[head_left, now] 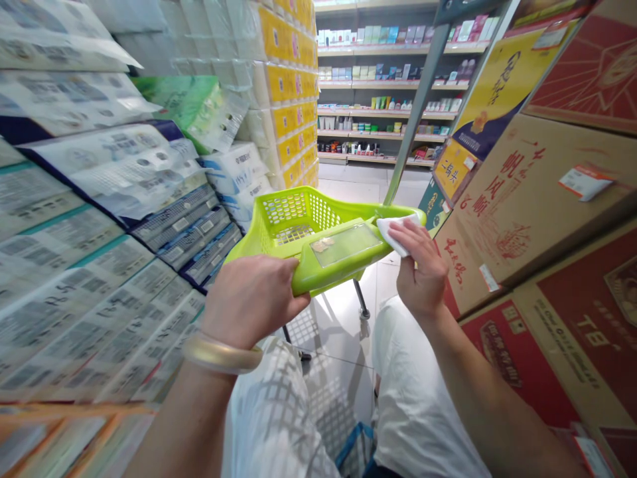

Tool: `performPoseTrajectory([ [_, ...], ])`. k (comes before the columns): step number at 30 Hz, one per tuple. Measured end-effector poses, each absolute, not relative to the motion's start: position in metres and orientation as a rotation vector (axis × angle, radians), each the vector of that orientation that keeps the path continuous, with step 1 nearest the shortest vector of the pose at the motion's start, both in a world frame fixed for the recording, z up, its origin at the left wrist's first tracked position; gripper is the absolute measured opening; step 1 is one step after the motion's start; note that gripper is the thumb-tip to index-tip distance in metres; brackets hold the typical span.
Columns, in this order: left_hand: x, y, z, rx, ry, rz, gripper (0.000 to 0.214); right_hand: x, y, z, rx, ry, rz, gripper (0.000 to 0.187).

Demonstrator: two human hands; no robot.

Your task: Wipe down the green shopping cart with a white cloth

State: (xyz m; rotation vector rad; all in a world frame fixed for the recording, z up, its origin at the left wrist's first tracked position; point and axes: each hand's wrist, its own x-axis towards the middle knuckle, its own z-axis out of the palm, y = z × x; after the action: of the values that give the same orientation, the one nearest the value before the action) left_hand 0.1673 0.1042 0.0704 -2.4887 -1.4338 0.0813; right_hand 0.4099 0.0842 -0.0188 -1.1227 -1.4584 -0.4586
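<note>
A lime-green plastic shopping basket [293, 219] on a wheeled frame stands in a shop aisle in front of me. My left hand [251, 299] is closed around the near rim of the basket at its left corner; a pale bangle sits on that wrist. My right hand [421, 265] presses a folded white cloth [395, 232] against the right end of the basket's handle bar, fingers closed on the cloth. A clear label window [343, 244] lies on the bar between the two hands.
Stacked packs of tissue and toilet paper [99, 219] wall the left side. Brown and red cardboard boxes [537, 212] stack on the right beside a grey metal post [418, 106]. Shelves of small goods [388, 99] stand at the aisle's far end. White tiled floor [338, 332] lies below.
</note>
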Motion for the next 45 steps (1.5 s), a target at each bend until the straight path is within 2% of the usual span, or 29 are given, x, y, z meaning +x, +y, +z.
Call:
performPoseTrajectory([
  [10,0.143,0.108,0.074,-2.552,-1.358,0.004,0.025,0.405,0.068,-0.015,-1.020,-1.644,-0.383,0.037],
  [15,0.128,0.117,0.071,-2.561,-1.271,0.027,0.024,0.411,0.067,-0.013,-1.122,-1.492,-0.419,0.033],
  [18,0.123,0.119,0.069,-2.544,-1.219,-0.086,0.025,0.398,0.061,-0.011,-1.083,-1.583,-0.403,0.036],
  [22,0.118,0.111,0.067,-2.478,-1.267,-0.221,0.034,0.403,0.058,-0.010,-1.069,-1.644,-0.409,0.038],
  [28,0.144,0.099,0.069,-2.623,-1.151,-0.502,0.071,0.401,0.054,-0.006,-1.161,-1.564,-0.364,0.037],
  [32,0.190,0.100,0.074,-2.720,-1.068,-0.494,0.073,0.387,0.052,-0.005,-1.035,-1.778,-0.312,0.040],
  [36,0.221,0.107,0.073,-2.724,-1.101,-0.430,0.071,0.403,0.059,-0.006,-1.131,-1.626,-0.371,0.037],
  [45,0.223,0.107,0.061,-2.600,-1.180,-0.423,0.063,0.405,0.059,-0.009,-1.048,-1.747,-0.344,0.040],
])
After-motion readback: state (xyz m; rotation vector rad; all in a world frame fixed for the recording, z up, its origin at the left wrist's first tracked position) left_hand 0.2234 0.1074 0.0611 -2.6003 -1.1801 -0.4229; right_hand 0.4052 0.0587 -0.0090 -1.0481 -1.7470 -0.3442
